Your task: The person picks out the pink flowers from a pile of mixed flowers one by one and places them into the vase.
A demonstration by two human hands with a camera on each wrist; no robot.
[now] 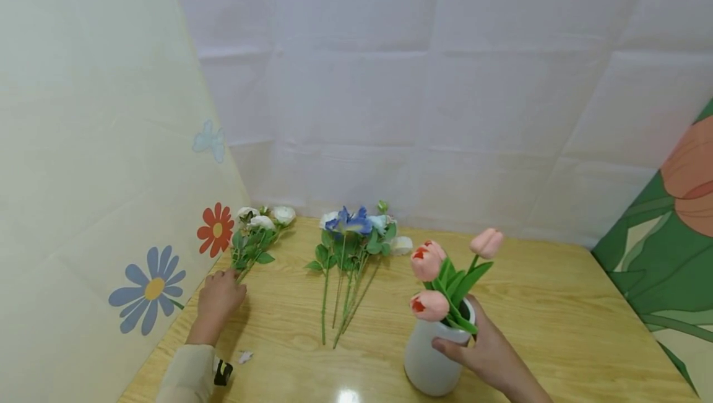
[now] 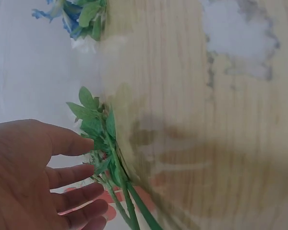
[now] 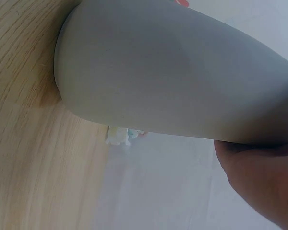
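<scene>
My right hand (image 1: pixel 490 344) grips a white vase (image 1: pixel 431 359) near its rim, the thumb lying across the front. Pink tulips (image 1: pixel 431 260) with green leaves stand in the vase. In the right wrist view the vase's side (image 3: pixel 173 72) fills most of the picture, its base at the wooden table. Over at the left, my left hand (image 1: pixel 220 294) is at the stems of a bunch of white flowers (image 1: pixel 262 222). The left wrist view shows that hand (image 2: pixel 43 177) with spread, loosely bent fingers, fingertips right beside the green stems (image 2: pixel 117 172).
Between the hands lies a second bunch with a blue flower (image 1: pixel 349 223), its stems pointing toward me. A small pale scrap (image 1: pixel 245 357) lies near my left sleeve (image 1: pixel 186 372). A white cloth wall (image 1: pixel 356 99) rises behind the table (image 1: pixel 557 304), with printed panels at both sides.
</scene>
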